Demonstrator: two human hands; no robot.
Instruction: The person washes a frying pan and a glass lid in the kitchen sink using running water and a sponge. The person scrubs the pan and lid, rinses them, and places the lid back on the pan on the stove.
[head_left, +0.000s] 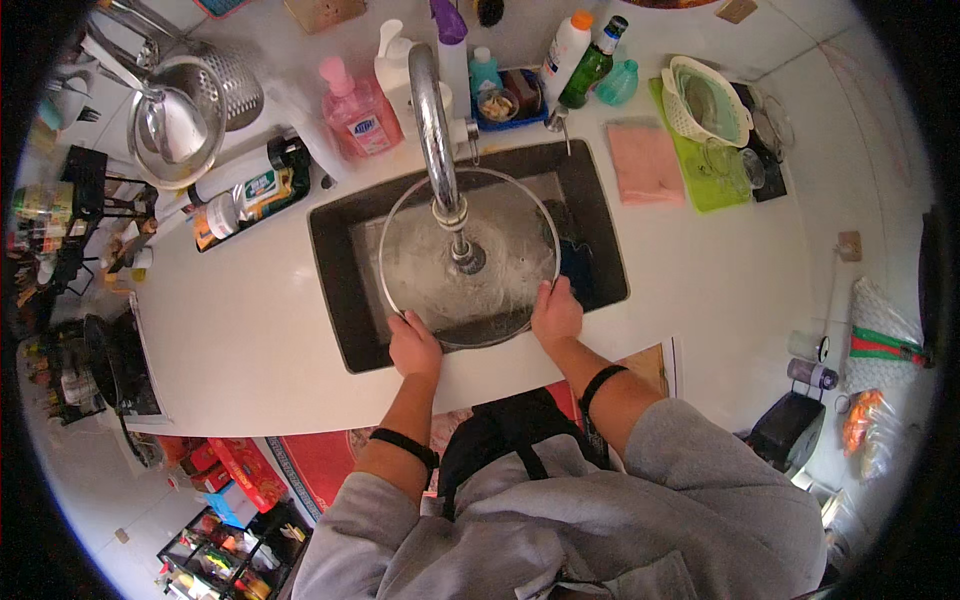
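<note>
A round, see-through item with a pale rim, perhaps a glass lid or plate (510, 300), lies over the dark sink (337, 300) under the chrome faucet (439, 135). Water from the faucet lands near its middle and spreads. With my left hand (416, 346) I grip its near left rim; my right hand (556, 309) holds the rim on the right. Something dark lies in the sink at the right, partly hidden.
Behind the sink stand a pink soap pump bottle (360, 112), a green glass bottle (589, 71) and a blue basket (517, 120). A pink cloth (645, 161) lies at the right beside a green mat (720, 191). A metal colander (139, 142) stands back left.
</note>
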